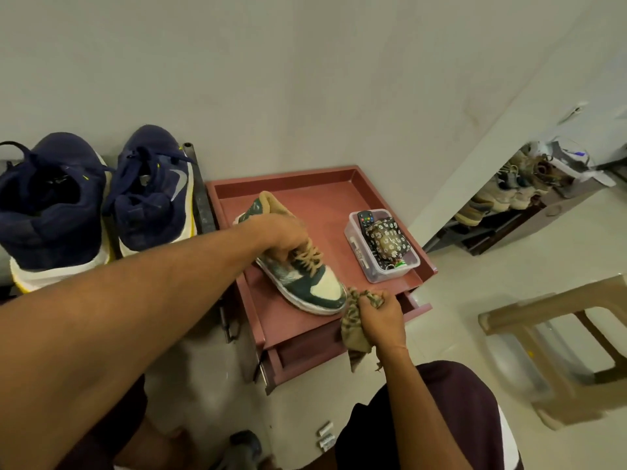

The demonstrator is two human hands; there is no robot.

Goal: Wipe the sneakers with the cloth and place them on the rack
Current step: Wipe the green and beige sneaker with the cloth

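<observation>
Left hand: fingers curled over the laces and collar of the green-and-cream sneaker, holding it down.

Right hand: clenched round the bunched cloth, which touches the sneaker's toe at 5 o'clock. A loose tail hangs below the fist.

The sneaker sits sole-down on the red cabinet top, toe pointing to 5 o'clock.

Progress: wiping of this sneaker appears under way and it is not yet on the rack. At 9 o'clock a navy pair stands on the rack, so that share looks done.

At 3 o'clock is a plastic tub holding a remote.

Not established:
- The sneaker's mate is not in view.
- The left hand hides the sneaker's mid-upper.
- The rack is cut off at the left edge.
- Whether the navy pair was wiped cannot be told.
</observation>
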